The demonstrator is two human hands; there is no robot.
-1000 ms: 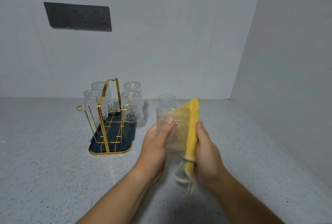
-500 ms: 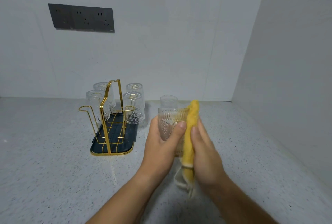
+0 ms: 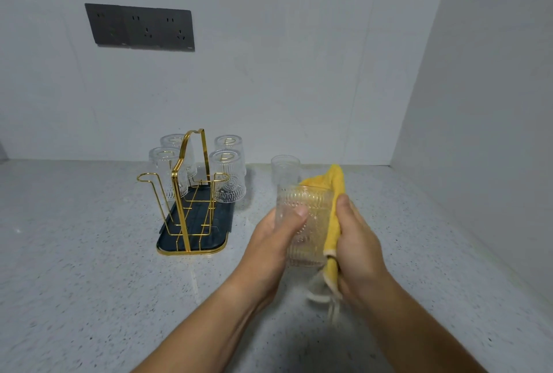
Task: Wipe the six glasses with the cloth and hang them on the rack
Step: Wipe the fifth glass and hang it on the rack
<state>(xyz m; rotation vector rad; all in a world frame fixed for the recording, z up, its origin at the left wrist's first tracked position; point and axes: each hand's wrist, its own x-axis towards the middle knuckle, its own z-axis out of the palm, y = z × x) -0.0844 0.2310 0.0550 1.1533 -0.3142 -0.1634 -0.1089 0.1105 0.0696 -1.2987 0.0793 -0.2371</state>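
1. Glass (image 3: 311, 232) is being held upright over the tabletop (image 3: 74, 253), with the left hand (image 3: 269, 244) curling its fingers (image 3: 299, 213) round it.
2. Right hand (image 3: 356, 241) is gripping a yellow cloth (image 3: 333, 214) and pressing it against the glass's side.
3. Four glasses (image 3: 229, 175) are hanging upside down on the gold rack (image 3: 191, 193) to the left, and a loose glass (image 3: 285, 170) is standing just behind the held one.

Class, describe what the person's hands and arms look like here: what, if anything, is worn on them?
The left hand and right hand are bare: no gloves, and no ring, watch or bracelet shows. The left forearm and right forearm are bare too; no sleeve comes into view before the picture's lower edge.
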